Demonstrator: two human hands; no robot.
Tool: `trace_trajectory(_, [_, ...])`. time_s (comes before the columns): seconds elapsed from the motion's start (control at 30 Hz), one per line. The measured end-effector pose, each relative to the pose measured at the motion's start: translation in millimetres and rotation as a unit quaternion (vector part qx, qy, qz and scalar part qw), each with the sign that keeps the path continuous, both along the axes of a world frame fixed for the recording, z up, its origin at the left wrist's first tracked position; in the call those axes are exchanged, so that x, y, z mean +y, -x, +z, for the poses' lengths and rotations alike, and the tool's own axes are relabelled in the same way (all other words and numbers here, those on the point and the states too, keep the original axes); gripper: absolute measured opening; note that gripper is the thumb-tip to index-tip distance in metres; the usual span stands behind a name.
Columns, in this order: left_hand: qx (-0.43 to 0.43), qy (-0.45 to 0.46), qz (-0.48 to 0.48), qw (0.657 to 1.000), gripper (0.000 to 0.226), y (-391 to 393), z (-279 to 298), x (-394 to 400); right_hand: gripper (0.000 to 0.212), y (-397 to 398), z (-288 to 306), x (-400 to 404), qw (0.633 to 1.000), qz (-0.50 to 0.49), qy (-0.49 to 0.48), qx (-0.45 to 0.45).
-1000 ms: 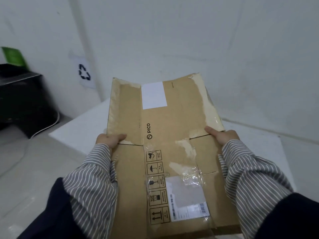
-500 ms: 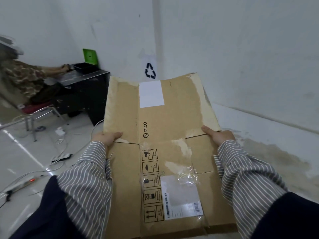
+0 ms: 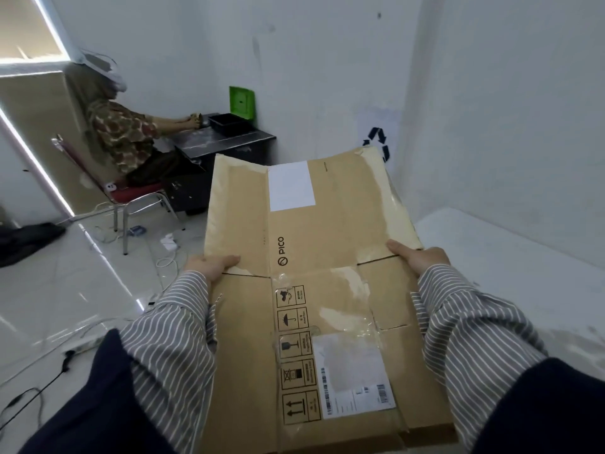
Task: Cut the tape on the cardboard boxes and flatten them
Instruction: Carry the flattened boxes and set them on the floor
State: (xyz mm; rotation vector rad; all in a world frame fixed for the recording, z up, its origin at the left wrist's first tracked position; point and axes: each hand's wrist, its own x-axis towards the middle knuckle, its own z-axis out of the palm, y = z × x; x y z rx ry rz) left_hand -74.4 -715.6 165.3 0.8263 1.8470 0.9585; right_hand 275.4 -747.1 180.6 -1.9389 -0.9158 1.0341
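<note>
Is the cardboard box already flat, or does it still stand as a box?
Flat: the cardboard box lies as one sheet, flaps spread.

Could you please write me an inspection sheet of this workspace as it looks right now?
Surface: white platform at right, stained near its front.
Job's things: flattened cardboard box held up, torn tape patches and a shipping label on it.
Clutter: dark bundle on the floor at left.
Hands: left hand grips the box's left edge; right hand grips its right edge.
Cables: white and black cables strewn over the tiled floor.
Surroundings: seated person at a black desk; recycling sign on the wall.
</note>
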Motion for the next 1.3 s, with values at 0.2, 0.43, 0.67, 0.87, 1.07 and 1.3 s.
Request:
trace_trajectory(0.2, [-0.007,0.002,0.012,1.0,0.078,47.1,11.6,105.5,0.085,48.4,7.0,120.7,1.0,-0.002,-0.014,0.027])
trace_trajectory(0.43, [0.019,-0.014,-0.017,1.0,0.073,97.5,13.9,244.5,0.089,100.0,-7.0,237.5,0.998,-0.045,-0.024,0.036])
trace_trajectory(0.67, [0.025,0.001,-0.124,0.992,0.07,120.6,16.2,398.9,0.088,141.4,-32.3,325.1,0.985,-0.163,0.008,0.06])
trace_trajectory(0.87, [0.037,0.017,-0.231,0.972,0.059,102.0,1.5,501.5,0.091,152.2,-63.5,360.1,0.96,-0.268,0.038,0.076])
trace_trajectory(1.07, [0.035,0.044,-0.308,0.95,0.047,61.6,-38.8,579.8,0.091,139.2,-101.3,390.1,0.941,-0.323,0.076,0.07])
trace_trajectory(1.3, [0.059,0.079,-0.372,0.923,0.049,23.0,-119.1,659.2,0.083,135.6,-167.8,430.4,0.906,-0.41,0.084,0.066])
